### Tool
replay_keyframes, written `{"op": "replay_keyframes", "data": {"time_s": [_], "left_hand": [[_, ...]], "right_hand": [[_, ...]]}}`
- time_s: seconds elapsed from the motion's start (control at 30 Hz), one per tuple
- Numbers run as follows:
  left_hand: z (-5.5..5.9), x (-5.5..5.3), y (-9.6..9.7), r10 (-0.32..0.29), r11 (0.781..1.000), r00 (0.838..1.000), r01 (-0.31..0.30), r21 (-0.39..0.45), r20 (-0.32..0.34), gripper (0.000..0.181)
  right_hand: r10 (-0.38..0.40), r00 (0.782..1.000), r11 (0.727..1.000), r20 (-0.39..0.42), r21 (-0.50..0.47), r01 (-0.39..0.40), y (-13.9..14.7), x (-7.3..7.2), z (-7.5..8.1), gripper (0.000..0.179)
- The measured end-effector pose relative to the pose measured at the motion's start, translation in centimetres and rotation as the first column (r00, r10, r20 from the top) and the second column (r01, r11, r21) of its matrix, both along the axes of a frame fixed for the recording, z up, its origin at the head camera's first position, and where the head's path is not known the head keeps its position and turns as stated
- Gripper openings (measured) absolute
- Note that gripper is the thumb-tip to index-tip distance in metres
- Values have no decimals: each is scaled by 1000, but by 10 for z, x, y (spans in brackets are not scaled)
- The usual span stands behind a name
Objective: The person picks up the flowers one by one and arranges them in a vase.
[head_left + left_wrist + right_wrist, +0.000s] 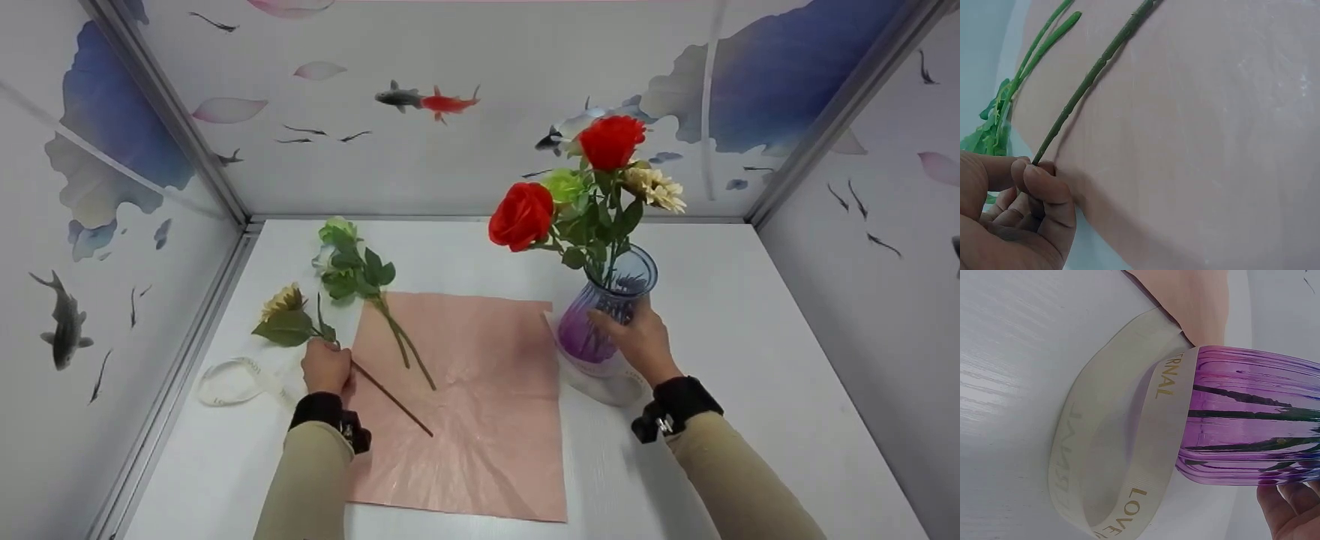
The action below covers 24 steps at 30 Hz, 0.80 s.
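In the head view my left hand pinches the stem of a yellow sunflower-like flower at the left edge of the pink paper. The left wrist view has the thumb and fingertips closed on that stem, which slants over the paper. My right hand grips a ribbed glass vase, blue at the rim and purple below. It holds two red roses, a green flower and a cream flower. Stems show through the purple glass in the right wrist view, with fingers along its side.
Pink wrapping paper lies mid-table. Green and white flowers lie at its upper left, their stems crossing onto it. A lettered white ribbon loops by the vase's base; another ribbon lies left of my left hand. Printed panels wall the table.
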State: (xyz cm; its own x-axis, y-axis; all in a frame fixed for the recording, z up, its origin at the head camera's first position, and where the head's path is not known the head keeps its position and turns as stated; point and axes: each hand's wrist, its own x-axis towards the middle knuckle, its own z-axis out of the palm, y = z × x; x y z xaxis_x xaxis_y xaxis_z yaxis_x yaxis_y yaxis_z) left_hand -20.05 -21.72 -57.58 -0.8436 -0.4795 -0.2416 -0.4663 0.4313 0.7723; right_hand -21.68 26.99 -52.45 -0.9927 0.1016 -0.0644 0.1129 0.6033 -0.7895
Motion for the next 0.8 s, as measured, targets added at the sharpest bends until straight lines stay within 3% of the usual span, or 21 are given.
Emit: {"op": "replay_keyframes", "data": {"time_s": [0.07, 0.1, 0.13, 0.23, 0.3, 0.6, 0.73, 0.8], "left_hand": [[1, 0, -1, 46, 989, 999, -44, 142, -11, 9], [1, 0, -1, 72, 973, 997, -68, 221, -8, 8], [3, 0, 0, 100, 948, 995, -95, 303, 2, 7], [7, 0, 2, 169, 845, 985, -168, 507, 45, 7], [10, 1, 4, 183, 813, 981, -189, 551, 66, 10], [20, 2, 3, 161, 760, 981, -194, 621, 109, 34], [24, 3, 8, 155, 733, 985, -163, 660, 71, 37], [27, 4, 10, 136, 732, 990, -122, 670, 32, 37]], "right_hand": [[5, 1000, 1000, 5, 5, -5, 0, 0, 0, 106], [7, 1000, 1000, 8, 7, -7, 0, 0, 0, 107], [9, 1000, 1000, 12, 8, -9, 0, 1, 0, 108], [17, 1000, 1000, 16, 10, -17, 0, 1, 1, 110], [16, 1000, 1000, 16, 7, -16, 0, 1, 1, 110], [5, 1000, 1000, 18, -1, -5, 0, 1, 1, 110], [4, 1000, 1000, 21, -1, -4, 0, 1, 1, 109], [5, 1000, 1000, 30, -3, -5, 0, 1, 2, 109]]}}
